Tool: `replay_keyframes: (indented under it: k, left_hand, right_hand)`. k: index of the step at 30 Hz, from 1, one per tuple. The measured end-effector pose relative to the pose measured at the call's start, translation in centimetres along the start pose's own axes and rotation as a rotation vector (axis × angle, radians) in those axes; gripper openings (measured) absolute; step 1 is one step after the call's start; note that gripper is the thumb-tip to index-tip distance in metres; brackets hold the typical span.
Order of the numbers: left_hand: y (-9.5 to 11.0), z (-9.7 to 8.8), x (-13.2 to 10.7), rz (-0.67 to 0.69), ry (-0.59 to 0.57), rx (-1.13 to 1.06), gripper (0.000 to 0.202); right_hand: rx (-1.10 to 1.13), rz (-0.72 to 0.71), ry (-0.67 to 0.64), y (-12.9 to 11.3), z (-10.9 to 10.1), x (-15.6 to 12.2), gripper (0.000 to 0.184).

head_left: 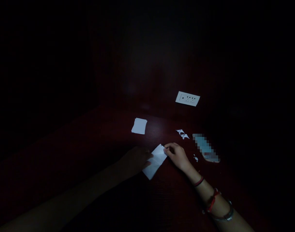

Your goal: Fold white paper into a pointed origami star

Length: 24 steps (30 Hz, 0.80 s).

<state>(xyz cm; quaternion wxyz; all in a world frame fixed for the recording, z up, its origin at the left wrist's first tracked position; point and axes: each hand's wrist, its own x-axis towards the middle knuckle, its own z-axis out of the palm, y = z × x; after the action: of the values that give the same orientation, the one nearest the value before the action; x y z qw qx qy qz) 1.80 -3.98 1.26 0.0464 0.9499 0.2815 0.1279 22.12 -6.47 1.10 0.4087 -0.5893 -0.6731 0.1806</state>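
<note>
A white sheet of paper (156,162) with visible creases lies slanted between my two hands, low over the dark red table. My left hand (137,158), in deep shadow, grips its left side, thumb and fingers on the paper's edge. At the upper right corner, my right hand (177,155) pinches the sheet between thumb and curled fingers. Bracelets circle my right wrist and forearm. Beyond my hands rests a small stack of white paper (139,126). Folded or torn white paper pieces (182,133) lie just past my right hand.
To the right of my right hand is a phone (206,148), its screen blurred out. Tiny white scraps (196,158) sit beside it. A white socket plate (187,99) is at the back. The dark reddish table (108,129) fades into blackness at the sides.
</note>
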Motion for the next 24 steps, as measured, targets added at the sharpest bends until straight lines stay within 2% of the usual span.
replay_keyframes:
  k: [3, 5, 8, 11, 15, 17, 19, 24]
  left_hand:
    - [0.2, 0.6, 0.4, -0.145, 0.051, -0.224, 0.031]
    - [0.2, 0.8, 0.7, -0.235, 0.138, -0.338, 0.047]
    - [0.1, 0.8, 0.9, -0.239, 0.163, -0.485, 0.066]
    - [0.1, 0.9, 0.9, -0.219, 0.145, -0.574, 0.059]
    - [-0.2, 1.8, 0.8, -0.198, 0.19, -0.523, 0.042]
    - [-0.2, 2.0, 0.8, -0.194, 0.206, -0.475, 0.039]
    - [-0.1, 1.9, 0.9, -0.21, 0.219, -0.412, 0.038]
    - [0.4, 0.9, 1.2, -0.219, 0.23, -0.315, 0.031]
  right_hand:
    - [0.094, 0.015, -0.009, -0.1, 0.6, 0.3, 0.014]
    - [0.171, 0.053, 0.008, 0.0, 1.1, 0.6, 0.013]
    - [0.302, 0.149, 0.082, 0.1, 1.8, 0.8, 0.021]
    - [0.415, 0.253, 0.148, -0.1, 2.0, 0.6, 0.035]
    - [0.608, 0.361, 0.201, -0.7, 1.5, -0.1, 0.046]
    - [0.682, 0.383, 0.203, -0.9, 1.2, -0.4, 0.046]
    - [0.659, 0.355, 0.182, -1.0, 1.3, -0.5, 0.04]
    - [0.44, 0.207, 0.139, -0.7, 2.2, -0.4, 0.035]
